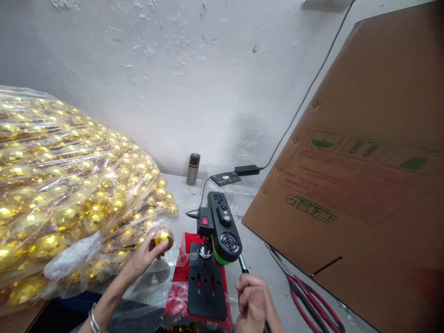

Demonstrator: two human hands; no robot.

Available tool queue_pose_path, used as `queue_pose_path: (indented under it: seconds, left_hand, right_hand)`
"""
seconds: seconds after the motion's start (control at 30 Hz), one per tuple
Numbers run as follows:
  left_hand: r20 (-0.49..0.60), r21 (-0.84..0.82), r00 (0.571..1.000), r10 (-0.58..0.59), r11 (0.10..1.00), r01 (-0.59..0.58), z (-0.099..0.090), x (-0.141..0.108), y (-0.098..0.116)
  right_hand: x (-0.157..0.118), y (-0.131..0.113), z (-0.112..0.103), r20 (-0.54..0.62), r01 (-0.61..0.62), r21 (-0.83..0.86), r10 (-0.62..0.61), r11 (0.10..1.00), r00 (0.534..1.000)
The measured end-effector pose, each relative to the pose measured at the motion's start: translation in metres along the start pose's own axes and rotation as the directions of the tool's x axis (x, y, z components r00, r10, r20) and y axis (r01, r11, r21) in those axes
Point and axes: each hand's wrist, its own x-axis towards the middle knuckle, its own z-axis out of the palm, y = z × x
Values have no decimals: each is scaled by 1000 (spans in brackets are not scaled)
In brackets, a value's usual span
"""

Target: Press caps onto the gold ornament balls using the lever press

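A shiny gold ball (163,237) is held in my left hand (147,254), fingers curled round it, above the pale tabletop. My right hand (253,296) is closed around the dark handle (244,269) of a lever that comes out beside a black machine (222,226). Two round vents and a small side box with a red switch (205,221) show on this machine. Beneath it lies a black slotted base plate (206,286) on a red cloth (169,303). The far end of the lever is hidden behind the machine.
A clear plastic bag (72,194) full of gold balls fills the left side. A large cardboard box (360,185) leans at right, with red-handled scissors (312,305) before it. Near the wall are a bottle (193,169), a power adapter (247,170) and its cable.
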Motion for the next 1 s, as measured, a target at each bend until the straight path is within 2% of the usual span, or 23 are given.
queue_pose_path:
  seconds: [0.07,0.13,0.23,0.3,0.37,0.43,0.5,0.53,0.6,0.67,0.87,1.0]
  left_hand:
    - [107,-291,984,-142,942,167,15,-20,-6]
    - [208,-486,952,-224,821,299,32,-37,-14]
    - [228,-583,929,-291,724,370,58,-50,-28]
    - [176,-585,932,-317,728,358,75,-50,-38]
    - [87,-517,954,-287,805,290,90,-47,-49]
    - [15,-363,982,-186,915,179,101,-44,-60]
    - [17,-135,999,-41,990,43,109,-44,-69]
    - [39,-18,999,19,1000,-19,111,-44,-73]
    - [65,178,992,109,977,-119,114,-45,-79]
    - [60,300,983,174,936,-184,115,-45,-83]
    - [120,437,946,302,839,-324,116,-42,-87]
    - [103,488,931,349,798,-353,115,-49,-90]
  right_hand:
    - [5,4,0,-4,103,11,-103,995,995]
    - [10,5,1,-2,164,24,-164,986,986]
    - [18,-2,0,44,159,19,-160,987,986]
    - [22,-9,-1,97,155,3,-155,988,983]
    - [26,-13,-2,135,166,-18,-162,986,978]
    - [28,-13,-4,160,180,-37,-172,983,972]
    - [27,-11,-7,180,194,-35,-185,980,966]
    - [27,-10,-8,186,200,-27,-191,979,964]
    - [25,-8,-9,194,209,-15,-202,978,960]
    - [23,-6,-10,202,209,-11,-203,978,958]
    - [21,-7,-10,210,195,-12,-188,981,959]
    - [21,-6,-12,219,218,-14,-210,976,953]
